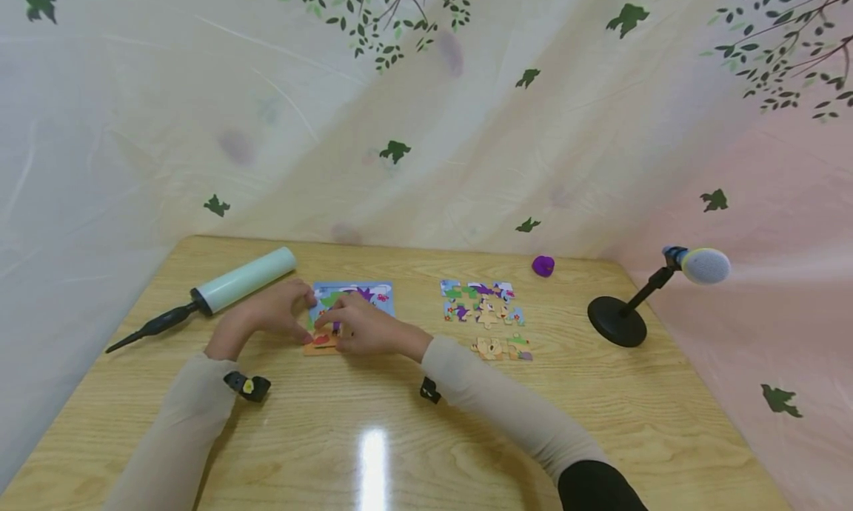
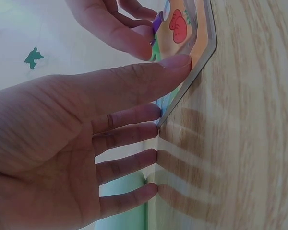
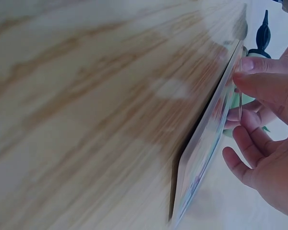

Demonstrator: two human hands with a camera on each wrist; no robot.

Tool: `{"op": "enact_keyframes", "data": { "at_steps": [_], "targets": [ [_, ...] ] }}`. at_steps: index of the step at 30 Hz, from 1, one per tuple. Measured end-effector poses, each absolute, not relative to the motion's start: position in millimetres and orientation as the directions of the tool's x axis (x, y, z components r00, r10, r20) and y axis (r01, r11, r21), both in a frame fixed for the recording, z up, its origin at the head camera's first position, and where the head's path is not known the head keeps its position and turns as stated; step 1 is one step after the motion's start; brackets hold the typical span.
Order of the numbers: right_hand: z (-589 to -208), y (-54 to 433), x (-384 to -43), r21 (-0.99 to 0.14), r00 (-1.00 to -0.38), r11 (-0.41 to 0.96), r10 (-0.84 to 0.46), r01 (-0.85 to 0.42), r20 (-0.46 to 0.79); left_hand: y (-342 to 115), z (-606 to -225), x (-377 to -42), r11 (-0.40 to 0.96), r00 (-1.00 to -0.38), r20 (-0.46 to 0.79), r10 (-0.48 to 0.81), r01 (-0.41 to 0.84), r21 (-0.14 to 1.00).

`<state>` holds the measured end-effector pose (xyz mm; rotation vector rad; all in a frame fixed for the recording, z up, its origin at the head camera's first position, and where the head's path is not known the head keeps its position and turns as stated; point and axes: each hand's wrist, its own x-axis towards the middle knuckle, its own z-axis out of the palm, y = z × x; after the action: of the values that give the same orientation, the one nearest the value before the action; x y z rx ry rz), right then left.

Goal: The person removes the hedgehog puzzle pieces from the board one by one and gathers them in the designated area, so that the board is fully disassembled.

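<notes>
A jigsaw board [image 1: 384, 292] with a colourful cartoon picture lies on the wooden table, left of centre. My left hand [image 1: 280, 309] is at its left edge. In the left wrist view, the thumb [image 2: 175, 62] rests on the board's corner, and the other fingers [image 2: 134, 129] stretch straight, tips down by the edge. Over the board's near left part, my right hand [image 1: 366, 324] pinches a puzzle piece [image 2: 180, 26], orange with red fruit on it. Seen from the right wrist, the piece [image 3: 240, 105] shows as a thin, tilted edge between thumb and fingers.
Several loose puzzle pieces [image 1: 488, 315] lie in rows right of the board. A pale green roller-shaped tool [image 1: 246, 280] with a black handle lies at the left. Farther right are a small purple object [image 1: 543, 266] and a microphone [image 1: 705, 266] on a black stand.
</notes>
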<state>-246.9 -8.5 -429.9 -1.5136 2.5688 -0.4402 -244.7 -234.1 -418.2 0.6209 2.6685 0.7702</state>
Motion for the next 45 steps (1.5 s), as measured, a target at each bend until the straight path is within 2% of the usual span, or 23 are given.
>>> {"op": "enact_keyframes", "data": {
  "at_steps": [15, 30, 45],
  "targets": [
    [-429, 24, -250, -0.350, -0.572, 0.537, -0.820, -0.768, -0.001, -233, -422, -244, 0.785, -0.874, -0.168, 0.456, 0.307, 0.538],
    [-418, 89, -243, -0.417, -0.628, 0.563, -0.778, -0.714, 0.024, -233, -424, -243, 0.780, -0.874, -0.138, 0.466, 0.333, 0.530],
    [-416, 154, -237, -0.416, -0.687, 0.623, -0.726, -0.662, 0.005, -233, -422, -242, 0.767, -0.871, -0.128, 0.474, 0.338, 0.545]
  ]
}}
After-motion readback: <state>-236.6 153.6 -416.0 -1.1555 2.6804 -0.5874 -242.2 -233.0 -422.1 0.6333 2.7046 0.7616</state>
